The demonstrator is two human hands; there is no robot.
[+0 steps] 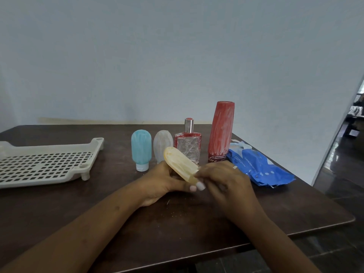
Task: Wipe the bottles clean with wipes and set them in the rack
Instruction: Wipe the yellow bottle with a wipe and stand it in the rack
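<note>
We see the yellow oval soft-plastic bottle (180, 164) above the dark worktop (275, 209), slanting with its rounded base up-left. Our left hand (161, 186) grips its body and our right hand (222, 180) pinches the cap end. The blue wipes packet (260, 166) reads "CARING BABY".

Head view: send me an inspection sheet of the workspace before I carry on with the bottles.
Surface: dark brown table, pale specks near the hands.
Job's things: blue bottle, whitish bottle, perfume bottle and red bottle stand in a row, all streaked; blue wipes pack lies right of them; rack at left, no bottle in the part shown; no loose wipe seen.
Clutter: nothing seen.
Grippers: left hand grips the yellow bottle, held tilted above the table; right hand pinches its lower end.
Cables: nothing seen.
Surroundings: pale blue wall behind; open doorway at right.
</note>
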